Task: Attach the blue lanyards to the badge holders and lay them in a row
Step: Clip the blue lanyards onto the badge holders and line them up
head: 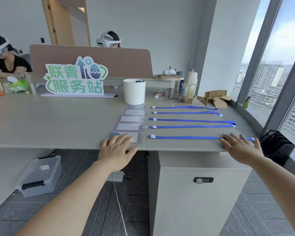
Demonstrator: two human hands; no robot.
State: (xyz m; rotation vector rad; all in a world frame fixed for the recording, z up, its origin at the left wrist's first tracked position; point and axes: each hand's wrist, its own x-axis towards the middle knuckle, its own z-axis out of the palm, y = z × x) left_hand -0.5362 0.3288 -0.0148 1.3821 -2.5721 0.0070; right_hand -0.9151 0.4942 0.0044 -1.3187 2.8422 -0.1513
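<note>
Resting palm-down at the near edge of the surface (49,123), both hands show straight, spread fingers and grip nothing; the left hand (117,147) lies on the nearest badge holder (135,136), covering its 9 o'clock half; the right hand (240,145) lies on the 3 o'clock end of the nearest lanyard (184,137), the blue strap passing beneath its fingers. That strap runs straight from 9 to 3 o'clock, its white-tagged end just beside the holder's 3 o'clock edge; the join between them is too small to confirm. Four further badge holders (129,126) lie at 12 o'clock of the nearest one, in a column, edges touching or slightly overlapping; four further lanyards (191,120) extend from them toward 3 o'clock, roughly parallel and apart from one another. A white tub (134,91) stands at 12 o'clock of the column; a green lettered sign (75,77) stands at 10 o'clock; a black mesh organiser (278,147) sits just beside the right hand at 3 o'clock. Below the surface, a cabinet (201,210) carries a combination lock (203,180); a clear plastic box (39,174) rests on the floor at 7 o'clock.
</note>
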